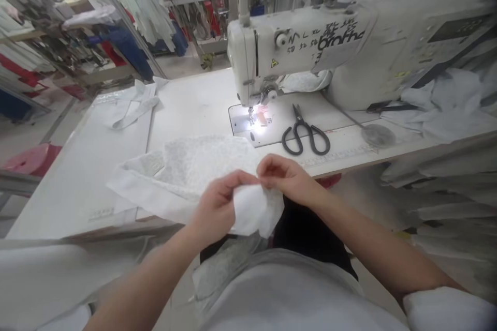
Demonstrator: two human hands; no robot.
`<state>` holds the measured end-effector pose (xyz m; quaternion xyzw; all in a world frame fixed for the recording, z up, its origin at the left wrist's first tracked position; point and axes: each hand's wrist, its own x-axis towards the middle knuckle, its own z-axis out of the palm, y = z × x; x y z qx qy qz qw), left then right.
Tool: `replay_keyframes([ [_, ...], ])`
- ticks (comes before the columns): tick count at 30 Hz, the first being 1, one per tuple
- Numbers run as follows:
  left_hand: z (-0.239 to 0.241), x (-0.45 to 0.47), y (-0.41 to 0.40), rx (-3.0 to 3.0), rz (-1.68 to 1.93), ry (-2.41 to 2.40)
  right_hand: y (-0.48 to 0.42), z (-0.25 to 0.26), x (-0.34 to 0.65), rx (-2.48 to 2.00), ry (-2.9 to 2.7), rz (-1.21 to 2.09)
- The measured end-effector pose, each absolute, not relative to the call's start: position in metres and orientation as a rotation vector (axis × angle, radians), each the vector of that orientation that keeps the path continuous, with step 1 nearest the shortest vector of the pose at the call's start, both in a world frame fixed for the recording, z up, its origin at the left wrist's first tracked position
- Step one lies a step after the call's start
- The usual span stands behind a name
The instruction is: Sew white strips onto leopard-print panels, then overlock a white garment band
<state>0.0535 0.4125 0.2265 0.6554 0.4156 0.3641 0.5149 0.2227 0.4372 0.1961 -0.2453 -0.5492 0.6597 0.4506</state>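
A piece of white fabric [186, 173] lies over the table's front edge and hangs down toward my lap. My left hand [215, 207] is closed on its near edge, with a fold of cloth bulging out beside the palm. My right hand [285, 176] pinches the same edge just to the right, fingertips almost touching the left hand's. Both hands sit in front of the white sewing machine [310, 41], whose lit needle area [256, 119] is a short way behind them.
Black scissors [305, 137] lie on the table right of the needle. Strips of white cloth [134, 103] rest at the far left of the table [77, 176]. Heaped white fabric [438, 108] is at the right. Racks of garments stand behind.
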Motion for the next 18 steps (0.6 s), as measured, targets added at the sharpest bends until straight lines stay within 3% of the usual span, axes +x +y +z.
replay_keyframes([
  [3, 0.224, 0.046, 0.412, 2.092, 1.071, 1.451, 0.420, 0.198, 0.212, -0.819, -1.512, 1.336],
  [7, 0.220, 0.043, 0.414, 2.292, 1.113, 1.629, 0.405, 0.201, 0.191, -0.926, -1.593, 1.281],
  [10, 0.210, 0.039, 0.406, 1.853, 1.055, 1.510, 0.401, 0.193, 0.181, -0.989, -1.487, 1.215],
  [14, 0.193, 0.023, 0.376, 1.062, 0.627, 0.850, 0.389, 0.156, 0.182, -0.946, -1.665, 1.164],
  [18, 0.203, -0.011, 0.346, 1.006, 0.554, 0.742, 0.373, 0.111, 0.183, -1.192, -1.751, 1.244],
])
